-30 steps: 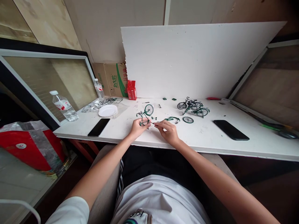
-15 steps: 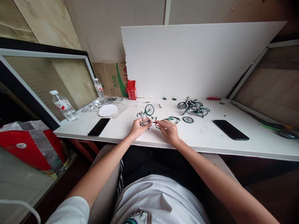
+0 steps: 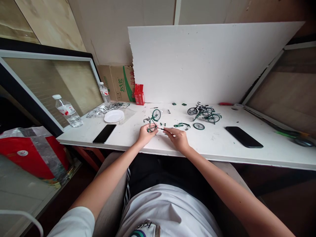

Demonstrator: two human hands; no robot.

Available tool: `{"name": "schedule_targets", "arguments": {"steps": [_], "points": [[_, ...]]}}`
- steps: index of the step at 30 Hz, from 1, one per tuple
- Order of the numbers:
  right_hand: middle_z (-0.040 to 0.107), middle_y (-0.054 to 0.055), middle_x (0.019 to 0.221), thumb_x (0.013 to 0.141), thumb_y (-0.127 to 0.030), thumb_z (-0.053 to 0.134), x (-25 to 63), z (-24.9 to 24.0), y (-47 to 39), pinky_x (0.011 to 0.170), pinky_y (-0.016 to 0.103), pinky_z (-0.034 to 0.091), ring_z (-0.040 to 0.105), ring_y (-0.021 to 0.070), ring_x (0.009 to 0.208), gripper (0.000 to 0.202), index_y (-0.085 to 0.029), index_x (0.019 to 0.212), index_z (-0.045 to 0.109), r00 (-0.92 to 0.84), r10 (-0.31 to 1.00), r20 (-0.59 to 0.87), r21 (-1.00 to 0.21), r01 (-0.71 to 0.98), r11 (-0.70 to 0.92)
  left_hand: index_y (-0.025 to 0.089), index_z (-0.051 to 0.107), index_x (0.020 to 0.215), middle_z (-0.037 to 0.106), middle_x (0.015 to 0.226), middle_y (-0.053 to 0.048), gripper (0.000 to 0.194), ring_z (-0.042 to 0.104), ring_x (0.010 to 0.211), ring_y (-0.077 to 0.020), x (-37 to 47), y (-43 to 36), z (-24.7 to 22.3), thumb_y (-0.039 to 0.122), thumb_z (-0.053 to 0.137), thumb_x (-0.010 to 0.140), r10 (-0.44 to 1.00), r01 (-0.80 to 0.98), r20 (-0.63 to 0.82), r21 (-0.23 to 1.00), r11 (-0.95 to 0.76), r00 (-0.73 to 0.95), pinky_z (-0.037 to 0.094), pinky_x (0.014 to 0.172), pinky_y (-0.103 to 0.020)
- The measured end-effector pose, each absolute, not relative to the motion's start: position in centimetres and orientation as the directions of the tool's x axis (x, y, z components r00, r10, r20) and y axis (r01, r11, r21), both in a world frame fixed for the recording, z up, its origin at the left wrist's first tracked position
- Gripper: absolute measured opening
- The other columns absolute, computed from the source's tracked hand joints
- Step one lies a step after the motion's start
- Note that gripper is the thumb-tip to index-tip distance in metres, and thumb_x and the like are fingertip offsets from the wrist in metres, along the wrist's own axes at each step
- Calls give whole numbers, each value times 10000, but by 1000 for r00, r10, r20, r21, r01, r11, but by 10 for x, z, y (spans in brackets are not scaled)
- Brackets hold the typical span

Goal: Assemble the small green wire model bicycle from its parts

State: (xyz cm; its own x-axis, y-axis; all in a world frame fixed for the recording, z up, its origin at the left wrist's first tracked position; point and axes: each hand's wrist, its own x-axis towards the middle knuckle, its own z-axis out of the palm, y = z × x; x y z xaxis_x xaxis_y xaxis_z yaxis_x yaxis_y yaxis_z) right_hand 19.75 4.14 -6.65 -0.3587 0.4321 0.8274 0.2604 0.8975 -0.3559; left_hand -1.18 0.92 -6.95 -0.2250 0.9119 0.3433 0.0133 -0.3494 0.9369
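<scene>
My left hand (image 3: 146, 135) is closed around the lower part of a green model bicycle (image 3: 156, 116). One spoked wheel is on it, pointing up and away from me, and small handlebars show at its left. My right hand (image 3: 179, 138) pinches a thin dark screwdriver (image 3: 161, 128) whose shaft points left at the bicycle frame. Whether the tip touches the frame is too small to tell. Just beyond my right hand lie curved green fender pieces (image 3: 182, 124). A loose spoked wheel (image 3: 198, 126) lies flat to their right.
Two more model bicycles (image 3: 207, 117) stand at the back right. Phones lie on the white table (image 3: 212, 144), one at left (image 3: 104, 134) and one at right (image 3: 244, 137). A water bottle (image 3: 67, 112), a white plate (image 3: 114, 116) and a red box (image 3: 139, 94) are at left.
The model bicycle and my left fingers have shifted slightly left. The gap between my two hands has widened, and more of the screwdriver's shaft shows.
</scene>
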Motion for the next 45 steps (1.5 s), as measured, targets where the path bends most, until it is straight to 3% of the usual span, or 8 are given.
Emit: {"name": "schedule_targets", "arguments": {"steps": [9,17,23,29,38,42,45], "points": [[802,86,926,1064,-339,622,196,-58,35,663,306,595,731,180,738,249,-217,1149,822,-403,445,800,-385,223,895,111,742,1111,784,1193,-203,471,778,1082,-302,-11,10,-71,305,919,719,911,-5,344,935,-355,-229,610,1026,-490],[788,85,921,1068,-366,617,196,-57,36,671,307,594,732,187,757,252,-221,1128,815,-392,444,806,-372,248,894,112,743,1118,784,1192,-202,466,780,1072,-298,-11,10,-71,298,907,724,909,5,357,931,-365,-216,613,1020,-491],[780,51,902,1072,-324,597,195,-64,38,667,297,590,685,163,688,316,-242,1359,704,-375,416,828,-305,321,897,127,754,1110,786,1195,-185,430,775,1085,-286,-10,8,-70,293,895,739,903,26,384,922,-386,-191,606,1040,-474],[755,66,910,1074,-239,553,197,-62,39,679,291,563,695,170,729,265,-238,1245,756,-424,369,827,-243,323,915,125,749,1112,784,1202,-191,436,775,1083,-292,-10,8,-69,297,901,742,905,37,381,924,-381,-188,609,1035,-483],[825,78,950,1067,-300,606,197,-65,39,718,306,589,771,204,807,224,-232,1143,807,-397,421,816,-335,271,903,111,750,1121,779,1206,-206,459,775,1083,-302,-11,10,-73,311,909,739,909,32,371,928,-372,-190,615,1020,-478],[817,75,919,1067,-321,608,196,-62,36,658,293,565,731,179,714,251,-227,1177,814,-423,431,797,-331,291,898,113,750,1125,781,1206,-201,461,774,1084,-298,-10,10,-72,317,906,743,910,33,371,928,-372,-185,615,1017,-469],[810,87,987,1088,-313,553,196,-60,35,677,293,582,742,185,794,286,-237,1188,811,-473,420,774,-342,246,907,118,753,1116,785,1190,-195,461,776,1073,-295,-10,9,-71,314,915,731,912,29,365,930,-367,-189,619,1005,-463]]}}
